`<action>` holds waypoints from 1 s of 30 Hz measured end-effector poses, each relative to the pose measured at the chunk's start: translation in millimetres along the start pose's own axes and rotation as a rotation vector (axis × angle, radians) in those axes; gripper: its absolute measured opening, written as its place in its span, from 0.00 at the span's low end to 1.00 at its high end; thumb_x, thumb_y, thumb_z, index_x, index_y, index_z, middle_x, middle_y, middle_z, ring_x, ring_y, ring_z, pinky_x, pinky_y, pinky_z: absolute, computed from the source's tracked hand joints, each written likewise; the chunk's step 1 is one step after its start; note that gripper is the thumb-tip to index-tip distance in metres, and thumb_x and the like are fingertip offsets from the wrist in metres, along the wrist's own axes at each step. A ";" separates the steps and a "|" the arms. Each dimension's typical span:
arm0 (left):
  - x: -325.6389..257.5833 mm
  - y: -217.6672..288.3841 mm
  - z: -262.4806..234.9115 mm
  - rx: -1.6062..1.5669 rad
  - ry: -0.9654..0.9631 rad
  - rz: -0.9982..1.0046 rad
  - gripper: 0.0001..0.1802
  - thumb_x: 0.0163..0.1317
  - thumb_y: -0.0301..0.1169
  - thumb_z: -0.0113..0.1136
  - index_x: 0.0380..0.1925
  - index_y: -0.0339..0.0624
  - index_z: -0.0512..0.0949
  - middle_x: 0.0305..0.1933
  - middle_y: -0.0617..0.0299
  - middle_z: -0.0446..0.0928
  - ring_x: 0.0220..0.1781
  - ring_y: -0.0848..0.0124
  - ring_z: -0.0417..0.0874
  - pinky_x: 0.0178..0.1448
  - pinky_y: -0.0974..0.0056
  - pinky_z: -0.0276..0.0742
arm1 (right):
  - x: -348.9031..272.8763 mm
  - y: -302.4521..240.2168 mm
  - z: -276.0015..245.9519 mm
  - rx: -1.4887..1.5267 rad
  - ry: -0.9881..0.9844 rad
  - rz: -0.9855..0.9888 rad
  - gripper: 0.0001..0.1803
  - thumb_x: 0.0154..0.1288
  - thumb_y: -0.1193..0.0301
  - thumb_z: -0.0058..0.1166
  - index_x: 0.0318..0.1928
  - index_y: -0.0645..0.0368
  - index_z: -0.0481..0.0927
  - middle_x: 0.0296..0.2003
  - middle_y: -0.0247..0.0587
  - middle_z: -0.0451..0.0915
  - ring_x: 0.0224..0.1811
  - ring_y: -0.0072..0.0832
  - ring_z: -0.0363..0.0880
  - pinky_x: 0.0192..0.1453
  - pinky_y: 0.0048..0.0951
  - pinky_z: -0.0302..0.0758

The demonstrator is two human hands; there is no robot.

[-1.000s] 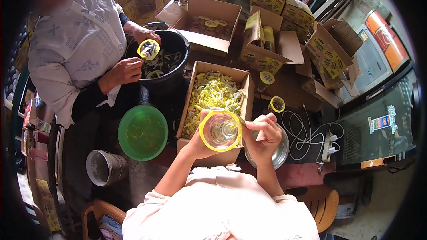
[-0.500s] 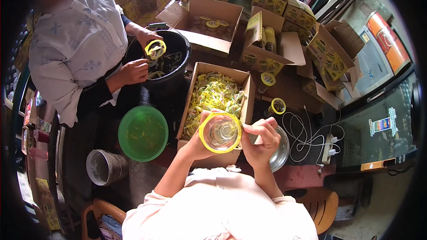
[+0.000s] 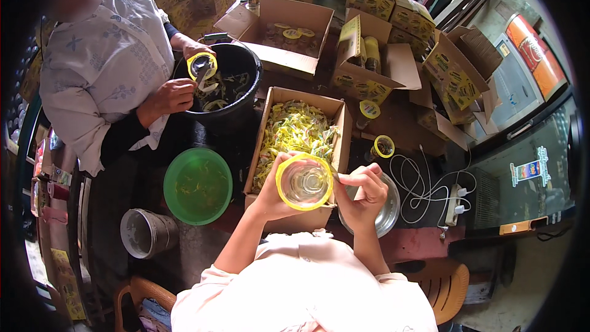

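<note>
A clear plastic cup with a yellow rim (image 3: 305, 182) is held up in front of me, its round opening facing me. My left hand (image 3: 275, 195) wraps round the cup's left side. At the right edge of the rim, my right hand (image 3: 364, 192) is closed in a pinch; a thin dark sliver shows at its fingertips, too small to name. Just beyond the cup stands a cardboard box (image 3: 251, 175) heaped with yellow and whitish scraps (image 3: 295, 132). Partly behind my right hand is a clear round bowl (image 3: 391, 212).
At the left, a co-worker's hands (image 3: 174, 95) hold another yellow-rimmed cup (image 3: 201, 66) over a black bucket (image 3: 258, 77). A green basin (image 3: 198, 185) and a whitish pail (image 3: 136, 233) stand nearer. Yellow-topped cups (image 3: 369, 109), a white cable (image 3: 424, 193) and open cartons (image 3: 295, 18) lie beyond.
My hands and the cup have barely shifted. The co-worker's cup has moved a little to the left and tilted, with the other hand drawn slightly left too.
</note>
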State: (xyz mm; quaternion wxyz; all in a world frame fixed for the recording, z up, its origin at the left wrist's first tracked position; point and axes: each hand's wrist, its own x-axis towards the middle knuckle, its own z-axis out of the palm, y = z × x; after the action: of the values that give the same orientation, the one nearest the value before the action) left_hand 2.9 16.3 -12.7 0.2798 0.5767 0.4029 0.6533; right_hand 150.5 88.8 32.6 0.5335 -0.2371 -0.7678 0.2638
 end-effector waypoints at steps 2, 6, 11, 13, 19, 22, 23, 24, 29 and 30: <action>-0.7 0.6 3.8 -0.048 0.021 -0.016 0.39 0.36 0.26 0.72 0.50 0.41 0.62 0.51 0.56 0.64 0.55 0.65 0.66 0.57 0.63 0.64 | -1.4 -1.6 0.8 -0.017 0.020 -0.028 0.10 0.39 0.82 0.62 0.22 0.54 0.77 0.16 0.29 0.73 0.19 0.21 0.65 0.34 0.23 0.56; -10.6 -5.8 13.4 0.037 0.086 0.025 0.41 0.39 0.25 0.70 0.54 0.39 0.57 0.52 0.56 0.64 0.53 0.65 0.69 0.57 0.62 0.64 | -5.8 -4.7 8.8 -0.052 0.083 -0.081 0.09 0.40 0.83 0.60 0.22 0.56 0.75 0.15 0.30 0.71 0.18 0.20 0.65 0.34 0.23 0.57; -11.7 -1.3 13.1 0.211 0.097 0.002 0.42 0.39 0.26 0.71 0.55 0.39 0.58 0.52 0.55 0.65 0.54 0.64 0.68 0.57 0.62 0.65 | -8.7 -0.5 5.4 -0.033 0.056 -0.081 0.09 0.39 0.83 0.60 0.22 0.57 0.76 0.16 0.30 0.71 0.19 0.21 0.65 0.34 0.23 0.57; -13.8 -1.1 11.5 0.174 0.061 -0.052 0.41 0.38 0.26 0.71 0.53 0.39 0.60 0.51 0.55 0.65 0.54 0.64 0.68 0.57 0.62 0.64 | -9.5 -0.4 4.7 -0.019 0.055 -0.073 0.09 0.39 0.83 0.60 0.22 0.57 0.76 0.16 0.31 0.71 0.20 0.21 0.65 0.34 0.23 0.58; -15.5 -3.9 11.6 0.169 -0.014 -0.102 0.39 0.36 0.29 0.72 0.51 0.40 0.64 0.51 0.55 0.65 0.55 0.59 0.66 0.58 0.59 0.62 | -3.2 3.2 -3.5 0.077 -0.001 0.009 0.10 0.37 0.81 0.62 0.22 0.53 0.79 0.17 0.30 0.75 0.19 0.22 0.66 0.33 0.23 0.57; -12.4 -1.5 10.3 0.194 -0.017 -0.086 0.39 0.35 0.29 0.73 0.51 0.40 0.64 0.51 0.54 0.65 0.55 0.58 0.65 0.59 0.58 0.61 | -3.3 3.4 -5.4 0.062 -0.023 0.025 0.10 0.37 0.81 0.62 0.22 0.52 0.79 0.17 0.30 0.76 0.19 0.22 0.66 0.34 0.23 0.57; -10.9 -0.6 9.9 0.236 -0.006 -0.023 0.39 0.35 0.29 0.73 0.51 0.40 0.64 0.51 0.55 0.64 0.55 0.57 0.65 0.59 0.58 0.61 | -3.9 2.7 -4.7 0.057 -0.014 0.027 0.10 0.37 0.80 0.62 0.21 0.52 0.79 0.17 0.29 0.76 0.19 0.21 0.66 0.34 0.23 0.56; -12.7 -1.4 9.0 0.238 -0.008 -0.018 0.39 0.35 0.29 0.73 0.51 0.40 0.64 0.51 0.55 0.64 0.55 0.57 0.65 0.59 0.58 0.61 | -4.5 2.1 -4.6 0.057 -0.011 0.023 0.10 0.37 0.80 0.62 0.21 0.52 0.79 0.17 0.29 0.76 0.19 0.21 0.66 0.34 0.23 0.56; -8.4 6.9 3.4 0.295 -0.125 -0.029 0.39 0.35 0.30 0.73 0.50 0.40 0.65 0.51 0.54 0.63 0.55 0.57 0.65 0.60 0.58 0.61 | -3.2 2.7 -5.7 0.068 -0.044 0.033 0.09 0.38 0.81 0.62 0.22 0.52 0.79 0.18 0.30 0.77 0.20 0.21 0.68 0.35 0.23 0.56; -6.9 9.1 3.2 0.320 -0.158 -0.029 0.39 0.34 0.30 0.73 0.50 0.39 0.65 0.51 0.54 0.63 0.54 0.58 0.65 0.59 0.58 0.61 | -2.9 3.6 -6.5 0.069 -0.060 0.029 0.09 0.38 0.81 0.62 0.22 0.52 0.79 0.18 0.30 0.77 0.20 0.20 0.68 0.35 0.23 0.56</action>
State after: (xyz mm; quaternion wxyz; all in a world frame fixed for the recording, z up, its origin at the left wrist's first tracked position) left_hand 8.2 6.5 -8.6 0.2246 0.6576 0.4868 0.5292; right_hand 157.8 90.6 30.1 0.5142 -0.2216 -0.7705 0.3048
